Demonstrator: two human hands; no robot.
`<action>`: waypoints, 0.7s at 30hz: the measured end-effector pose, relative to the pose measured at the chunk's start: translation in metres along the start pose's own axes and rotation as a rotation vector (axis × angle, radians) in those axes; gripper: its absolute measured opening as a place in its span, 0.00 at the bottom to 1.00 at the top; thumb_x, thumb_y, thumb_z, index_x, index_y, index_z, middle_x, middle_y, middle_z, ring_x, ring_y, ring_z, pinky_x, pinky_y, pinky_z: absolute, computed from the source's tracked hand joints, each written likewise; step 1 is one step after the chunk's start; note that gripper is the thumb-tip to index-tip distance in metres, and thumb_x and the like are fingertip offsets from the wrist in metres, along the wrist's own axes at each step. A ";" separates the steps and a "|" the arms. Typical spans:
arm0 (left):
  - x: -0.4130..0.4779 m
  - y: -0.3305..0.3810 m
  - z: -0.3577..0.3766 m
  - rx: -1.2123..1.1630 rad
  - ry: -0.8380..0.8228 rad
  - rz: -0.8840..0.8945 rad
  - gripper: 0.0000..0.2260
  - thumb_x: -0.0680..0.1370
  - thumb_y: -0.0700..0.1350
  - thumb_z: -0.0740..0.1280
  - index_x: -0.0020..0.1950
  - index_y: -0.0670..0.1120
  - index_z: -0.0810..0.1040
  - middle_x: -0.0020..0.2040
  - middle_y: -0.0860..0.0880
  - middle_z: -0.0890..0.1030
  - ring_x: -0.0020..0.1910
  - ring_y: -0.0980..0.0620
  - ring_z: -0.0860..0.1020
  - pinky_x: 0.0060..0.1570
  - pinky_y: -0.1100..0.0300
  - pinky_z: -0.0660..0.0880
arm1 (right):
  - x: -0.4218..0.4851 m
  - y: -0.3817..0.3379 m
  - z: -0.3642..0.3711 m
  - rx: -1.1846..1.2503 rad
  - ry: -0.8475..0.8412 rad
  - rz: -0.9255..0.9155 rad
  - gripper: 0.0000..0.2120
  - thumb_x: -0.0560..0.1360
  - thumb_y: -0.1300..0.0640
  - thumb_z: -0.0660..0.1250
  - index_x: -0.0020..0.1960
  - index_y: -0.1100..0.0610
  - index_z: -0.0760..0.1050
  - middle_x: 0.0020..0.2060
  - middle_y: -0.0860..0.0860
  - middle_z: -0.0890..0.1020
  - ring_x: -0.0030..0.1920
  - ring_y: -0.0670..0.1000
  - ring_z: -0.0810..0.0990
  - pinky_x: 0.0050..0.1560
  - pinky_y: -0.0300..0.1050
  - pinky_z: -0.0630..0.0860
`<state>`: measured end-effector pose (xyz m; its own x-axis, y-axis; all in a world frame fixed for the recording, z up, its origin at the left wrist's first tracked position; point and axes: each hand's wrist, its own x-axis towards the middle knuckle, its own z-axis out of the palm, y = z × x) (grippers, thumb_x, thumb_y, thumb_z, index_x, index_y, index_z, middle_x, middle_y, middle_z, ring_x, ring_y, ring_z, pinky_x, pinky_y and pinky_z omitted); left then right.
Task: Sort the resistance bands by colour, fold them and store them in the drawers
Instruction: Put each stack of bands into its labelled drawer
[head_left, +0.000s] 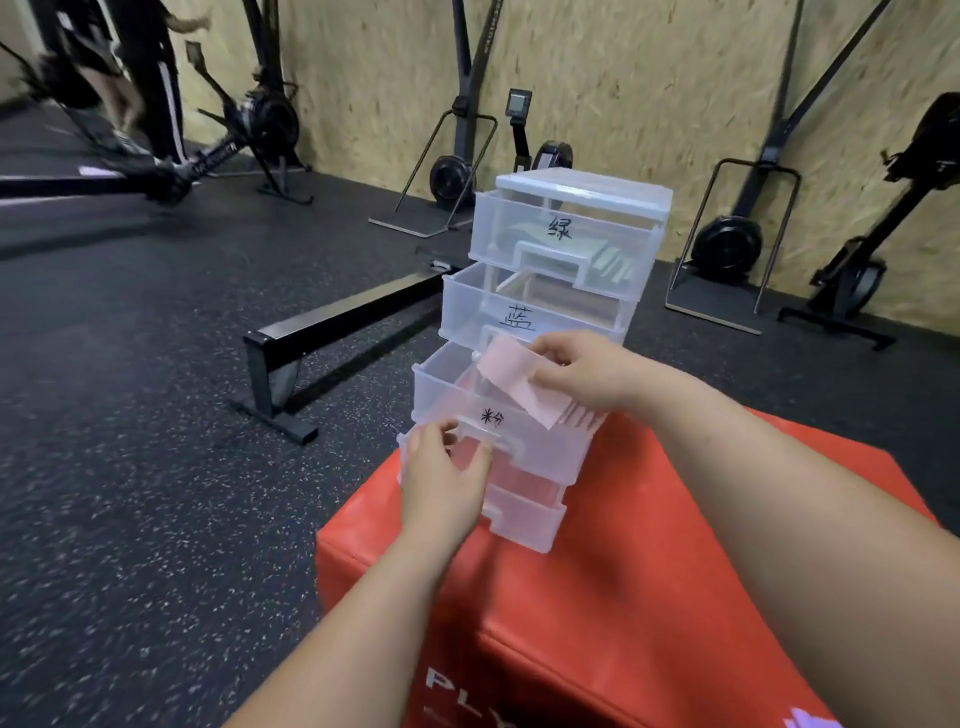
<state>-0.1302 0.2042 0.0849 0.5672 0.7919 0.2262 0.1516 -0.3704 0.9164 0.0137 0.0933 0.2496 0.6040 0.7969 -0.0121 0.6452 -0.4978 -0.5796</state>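
Observation:
A clear plastic drawer unit (582, 189) stands on a red foam box (649, 597). Its top drawer (613, 249) holds pale green bands. The second drawer (467, 306) is partly out. The third drawer (550, 452), marked in black ink, is pulled out with pink bands inside. My left hand (441, 478) grips that drawer's front handle. My right hand (582, 374) pinches a folded pink band (511, 371) over the open third drawer. A bottom drawer (524, 514) sits below.
Black speckled rubber floor surrounds the box. A black rowing machine rail (332, 322) lies just left of the drawers. Ski trainers (457, 171) stand along the chipboard wall. A person's legs (150, 88) are at the far left on another machine.

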 end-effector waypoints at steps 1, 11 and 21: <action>0.003 -0.006 0.001 0.071 0.011 0.018 0.23 0.74 0.59 0.75 0.65 0.52 0.76 0.57 0.56 0.75 0.61 0.48 0.76 0.69 0.43 0.72 | 0.011 0.003 0.000 -0.023 -0.024 0.009 0.09 0.80 0.57 0.67 0.56 0.46 0.80 0.48 0.49 0.86 0.47 0.57 0.87 0.46 0.59 0.85; 0.006 -0.003 0.032 0.190 0.096 0.021 0.39 0.69 0.68 0.76 0.72 0.48 0.71 0.65 0.49 0.73 0.68 0.45 0.69 0.71 0.48 0.66 | 0.063 0.037 -0.001 -0.422 -0.018 0.003 0.19 0.78 0.52 0.71 0.69 0.48 0.78 0.57 0.48 0.82 0.56 0.53 0.81 0.57 0.46 0.76; 0.005 -0.005 0.040 0.252 0.156 0.024 0.39 0.68 0.69 0.75 0.72 0.51 0.69 0.65 0.50 0.73 0.68 0.46 0.68 0.70 0.46 0.67 | 0.090 0.046 0.045 -0.274 -0.255 0.084 0.08 0.79 0.50 0.69 0.57 0.46 0.83 0.53 0.47 0.86 0.52 0.55 0.84 0.51 0.48 0.81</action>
<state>-0.0958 0.1908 0.0687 0.4445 0.8393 0.3131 0.3470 -0.4836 0.8035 0.0765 0.1572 0.1847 0.5463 0.7919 -0.2729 0.7204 -0.6105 -0.3291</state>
